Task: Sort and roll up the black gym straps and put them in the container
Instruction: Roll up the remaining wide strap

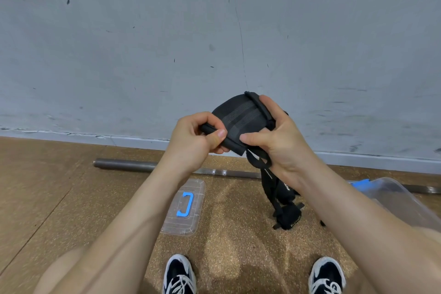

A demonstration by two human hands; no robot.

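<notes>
Two-handed mid-air hold: left hand (191,137) pinching rolled edge of black padded fabric gym strap (238,114), right hand (279,141) gripping opposite edge. Open brown cork floor (238,212) below, beside clear plastic lid (191,228).

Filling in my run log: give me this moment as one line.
step: rolling strap | left grip: pinches strap end | right grip: holds strap | other straps: floor | lid: floor | container: floor, open
</notes>
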